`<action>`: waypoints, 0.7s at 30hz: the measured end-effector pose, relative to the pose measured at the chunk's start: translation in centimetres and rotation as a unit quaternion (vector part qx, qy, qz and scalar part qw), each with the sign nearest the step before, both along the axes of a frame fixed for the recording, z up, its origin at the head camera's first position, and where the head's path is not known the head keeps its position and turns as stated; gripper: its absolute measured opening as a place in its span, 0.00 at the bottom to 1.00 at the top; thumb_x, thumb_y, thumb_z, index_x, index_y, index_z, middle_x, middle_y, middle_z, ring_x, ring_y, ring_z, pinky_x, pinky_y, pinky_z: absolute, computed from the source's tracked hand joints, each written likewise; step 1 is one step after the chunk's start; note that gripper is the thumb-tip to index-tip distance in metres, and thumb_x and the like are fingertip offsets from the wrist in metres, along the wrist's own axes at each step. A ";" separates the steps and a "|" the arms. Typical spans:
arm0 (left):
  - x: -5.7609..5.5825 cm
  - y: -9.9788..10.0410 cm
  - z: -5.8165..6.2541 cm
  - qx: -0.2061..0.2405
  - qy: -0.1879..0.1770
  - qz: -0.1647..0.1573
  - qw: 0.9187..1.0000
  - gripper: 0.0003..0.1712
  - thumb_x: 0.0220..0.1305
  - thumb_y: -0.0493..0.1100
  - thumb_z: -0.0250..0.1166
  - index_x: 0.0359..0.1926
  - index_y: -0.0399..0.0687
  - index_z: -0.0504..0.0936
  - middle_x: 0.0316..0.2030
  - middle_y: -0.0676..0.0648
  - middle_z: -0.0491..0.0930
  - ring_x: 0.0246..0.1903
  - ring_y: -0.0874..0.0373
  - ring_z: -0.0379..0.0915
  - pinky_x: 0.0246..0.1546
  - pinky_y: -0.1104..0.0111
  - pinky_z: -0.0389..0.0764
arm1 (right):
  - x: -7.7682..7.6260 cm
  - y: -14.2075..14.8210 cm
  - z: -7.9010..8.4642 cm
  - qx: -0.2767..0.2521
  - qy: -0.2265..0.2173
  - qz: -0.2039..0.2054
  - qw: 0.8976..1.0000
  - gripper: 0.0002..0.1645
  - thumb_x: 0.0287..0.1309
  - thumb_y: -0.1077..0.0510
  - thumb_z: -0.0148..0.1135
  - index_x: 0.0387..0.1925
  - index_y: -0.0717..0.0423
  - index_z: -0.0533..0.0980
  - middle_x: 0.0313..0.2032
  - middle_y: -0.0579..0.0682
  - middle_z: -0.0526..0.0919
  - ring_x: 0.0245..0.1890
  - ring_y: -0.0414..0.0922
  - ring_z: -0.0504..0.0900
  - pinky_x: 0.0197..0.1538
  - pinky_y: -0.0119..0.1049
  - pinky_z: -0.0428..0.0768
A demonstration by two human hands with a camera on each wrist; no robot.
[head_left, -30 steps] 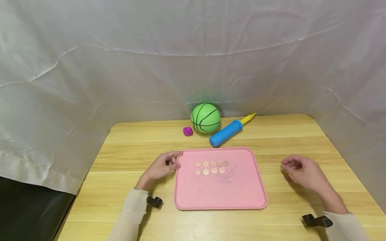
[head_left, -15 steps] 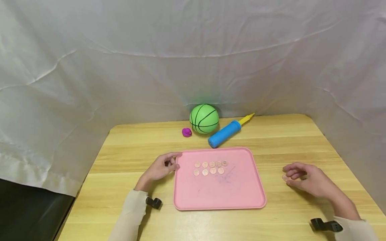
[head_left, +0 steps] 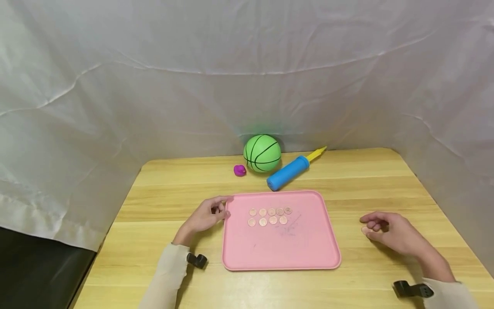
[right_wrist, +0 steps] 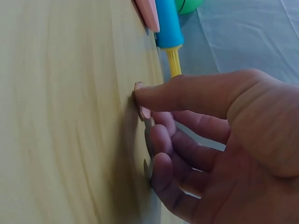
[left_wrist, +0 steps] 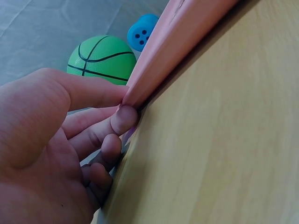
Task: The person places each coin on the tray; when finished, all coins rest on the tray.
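A pink tray (head_left: 281, 257) stands at mid table, with several copper-coloured coins (head_left: 263, 222) in two rows on it. My left hand (head_left: 202, 214) pinches the tray's edge near its far left corner; in the left wrist view thumb and index finger (left_wrist: 124, 119) meet at the rim. Right of the tray, my right hand (head_left: 399, 231) is low over the wood. Its thumb (right_wrist: 161, 97) rests on a single coin (right_wrist: 145, 112) that lies on the table. The other fingers are loosely bent beside that coin, which the thumb partly covers.
Behind the tray are a green basketball (head_left: 262, 153), a purple rubber duck (head_left: 239, 171) and a blue hand pump (head_left: 288, 173) with a yellow nozzle. Grey cloth (head_left: 247, 86) hangs behind and beside the wooden table (head_left: 173, 180).
My right hand has moved slightly toward the table's near edge, and its thumb has come onto the coin, which shows more now. The left hand and tray keep their places.
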State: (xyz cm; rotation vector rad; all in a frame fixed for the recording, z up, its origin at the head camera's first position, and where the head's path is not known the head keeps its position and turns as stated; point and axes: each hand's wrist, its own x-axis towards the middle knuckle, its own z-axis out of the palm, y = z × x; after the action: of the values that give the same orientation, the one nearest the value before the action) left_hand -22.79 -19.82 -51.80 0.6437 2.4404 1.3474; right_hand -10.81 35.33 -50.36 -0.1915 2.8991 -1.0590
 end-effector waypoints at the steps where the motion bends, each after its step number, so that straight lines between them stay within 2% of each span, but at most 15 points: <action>1: 0.0 0.0 0.0 0.000 -0.001 0.000 1.000 0.30 0.75 0.34 0.67 0.75 0.34 0.75 0.36 0.45 0.81 0.35 0.60 0.69 0.38 0.75 0.72 | 0.0 -0.2 0.0 0.001 0.000 0.003 1.000 0.15 0.68 0.59 0.76 0.53 0.61 0.86 0.36 0.45 0.85 0.34 0.30 0.77 0.38 0.28 0.79; 5: 0.0 0.1 0.1 -0.003 -0.004 0.005 1.000 0.30 0.75 0.34 0.66 0.76 0.36 0.75 0.36 0.45 0.81 0.35 0.60 0.69 0.39 0.75 0.72 | 0.0 -0.6 -0.1 0.007 0.004 0.003 1.000 0.12 0.67 0.60 0.75 0.50 0.61 0.88 0.33 0.44 0.83 0.32 0.30 0.75 0.37 0.28 0.78; 13: 0.0 -0.1 -0.1 0.003 0.008 0.003 1.000 0.30 0.74 0.34 0.68 0.74 0.34 0.76 0.35 0.44 0.81 0.34 0.61 0.69 0.37 0.75 0.72 | -0.3 -0.8 0.1 0.042 0.006 -0.017 0.999 0.11 0.67 0.54 0.77 0.45 0.56 0.88 0.35 0.46 0.83 0.33 0.30 0.73 0.38 0.28 0.76; 18: -0.1 -0.1 -0.3 0.008 0.019 -0.001 1.000 0.30 0.74 0.34 0.67 0.74 0.31 0.76 0.34 0.44 0.82 0.33 0.63 0.70 0.37 0.76 0.72 | -0.7 -1.0 0.1 0.050 0.006 0.001 0.999 0.11 0.64 0.53 0.80 0.40 0.54 0.85 0.34 0.45 0.81 0.33 0.32 0.72 0.37 0.29 0.74; 21: -0.2 -0.1 -0.3 0.012 0.018 -0.005 1.000 0.30 0.74 0.34 0.67 0.74 0.31 0.76 0.34 0.44 0.81 0.33 0.62 0.69 0.36 0.75 0.72 | -0.8 -1.3 0.2 0.032 0.009 0.017 0.999 0.11 0.62 0.56 0.81 0.37 0.52 0.83 0.33 0.44 0.82 0.32 0.31 0.74 0.37 0.29 0.76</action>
State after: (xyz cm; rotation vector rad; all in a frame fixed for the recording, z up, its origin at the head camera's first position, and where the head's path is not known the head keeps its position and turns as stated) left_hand -22.96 -19.91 -52.10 0.6898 2.4495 1.3754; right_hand -11.60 34.01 -50.19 -0.2476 2.9290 -0.9626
